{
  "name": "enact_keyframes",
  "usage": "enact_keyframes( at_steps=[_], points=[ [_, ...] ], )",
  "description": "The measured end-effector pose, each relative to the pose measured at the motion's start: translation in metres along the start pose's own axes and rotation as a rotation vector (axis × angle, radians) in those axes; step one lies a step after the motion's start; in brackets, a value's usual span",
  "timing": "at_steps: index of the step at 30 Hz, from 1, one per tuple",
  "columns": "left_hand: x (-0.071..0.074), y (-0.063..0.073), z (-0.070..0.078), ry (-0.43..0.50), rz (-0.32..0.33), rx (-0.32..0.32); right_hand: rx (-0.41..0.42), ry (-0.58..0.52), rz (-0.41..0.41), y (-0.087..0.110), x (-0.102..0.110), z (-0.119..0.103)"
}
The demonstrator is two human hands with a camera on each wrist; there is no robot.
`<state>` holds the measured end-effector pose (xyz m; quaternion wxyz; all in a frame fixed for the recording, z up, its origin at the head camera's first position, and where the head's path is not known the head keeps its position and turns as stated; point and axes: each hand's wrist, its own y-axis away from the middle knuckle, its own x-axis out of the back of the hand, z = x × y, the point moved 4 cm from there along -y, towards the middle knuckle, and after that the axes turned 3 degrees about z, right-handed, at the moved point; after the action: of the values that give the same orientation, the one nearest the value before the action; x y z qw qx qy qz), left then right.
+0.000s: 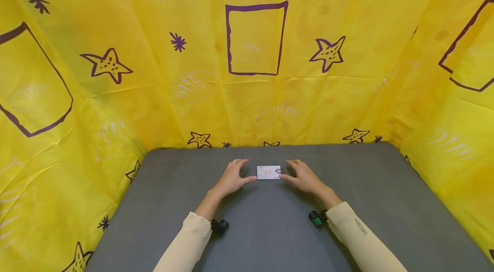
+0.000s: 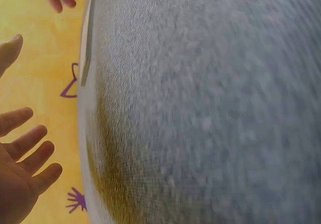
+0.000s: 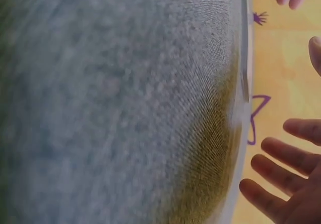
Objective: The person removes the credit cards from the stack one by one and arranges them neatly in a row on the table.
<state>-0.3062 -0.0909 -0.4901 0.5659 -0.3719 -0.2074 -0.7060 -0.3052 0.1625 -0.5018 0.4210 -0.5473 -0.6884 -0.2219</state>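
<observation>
White rectangular plastic-looking card (image 1: 269, 172) lies flat on grey fabric-topped table (image 1: 266, 233), between bare left hand (image 1: 231, 177) and bare right hand (image 1: 304, 179). Both hands' fingers parted wide, gripping nothing; whether right thumb touches card, I cannot tell. Step, I judge: framing card; next calls for edge pinch. I count one card, two hands, one table.

Looks like smooth plastic on the card (image 1: 266, 176). Reads as matt, finely ribbed cloth on the tabletop (image 1: 262, 229) beneath the card; as thin, creased, faintly satiny fabric in the backdrop (image 1: 251, 100) behind the card; as matt cloth on the sleeves (image 1: 185, 242) in front of the card.
</observation>
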Motion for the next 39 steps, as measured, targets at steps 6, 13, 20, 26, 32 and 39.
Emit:
enact_keyframes(
  at_steps=[6,13,20,26,32,39],
  points=[
    [-0.010,-0.009,0.005,0.018,-0.009,-0.021,0.021,0.013,-0.012,-0.008,-0.006,-0.001],
    [-0.022,-0.016,0.005,0.001,-0.031,-0.028,0.042,0.024,-0.037,-0.016,-0.011,-0.005],
    [-0.030,-0.023,0.012,-0.020,-0.082,-0.042,0.060,0.046,-0.069,-0.021,-0.017,-0.009],
    [-0.034,-0.031,0.019,-0.077,-0.114,-0.065,0.079,0.092,-0.078,-0.026,-0.019,-0.011],
    [-0.038,-0.034,0.015,-0.092,-0.132,-0.046,0.112,0.124,-0.088,-0.031,-0.020,-0.015],
    [-0.042,-0.038,0.011,-0.128,-0.148,-0.036,0.077,0.177,-0.127,-0.037,-0.021,-0.013]
  ],
)
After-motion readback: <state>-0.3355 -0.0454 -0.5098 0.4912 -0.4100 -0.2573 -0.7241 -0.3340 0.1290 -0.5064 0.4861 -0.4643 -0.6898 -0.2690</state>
